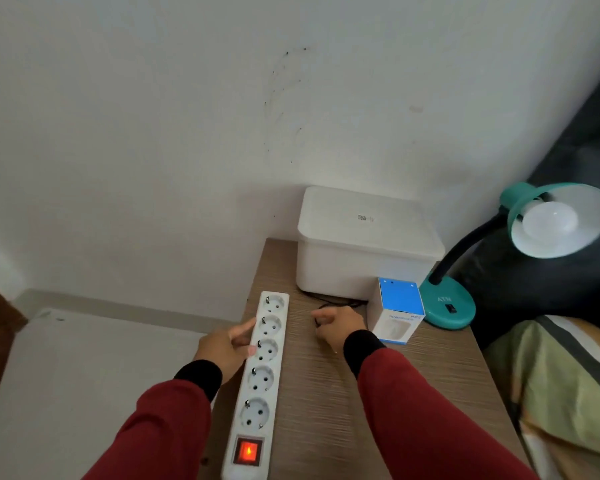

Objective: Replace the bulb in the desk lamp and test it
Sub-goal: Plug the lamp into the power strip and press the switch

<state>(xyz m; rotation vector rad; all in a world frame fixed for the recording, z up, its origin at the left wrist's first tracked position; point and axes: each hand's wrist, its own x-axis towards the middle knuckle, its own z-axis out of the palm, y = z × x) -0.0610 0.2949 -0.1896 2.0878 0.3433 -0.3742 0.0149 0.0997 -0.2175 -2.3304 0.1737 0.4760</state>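
A teal desk lamp [448, 304] stands at the table's right edge, its black neck curving up to a shade that holds an unlit white bulb [549, 220]. A white and blue bulb box [397, 315] sits beside the lamp base. A white power strip [262, 375] lies along the table's left side, its red switch [247, 451] glowing. My left hand [227, 346] grips the strip's left edge near the middle sockets. My right hand [336, 323] is closed around a black plug on the tabletop; the black cord [340, 304] runs off toward the box.
A white lidded plastic container [364, 247] fills the back of the wooden bedside table [326, 393] against the wall. A bed with a striped green cover [561, 386] lies on the right. Pale floor [66, 375] lies to the left.
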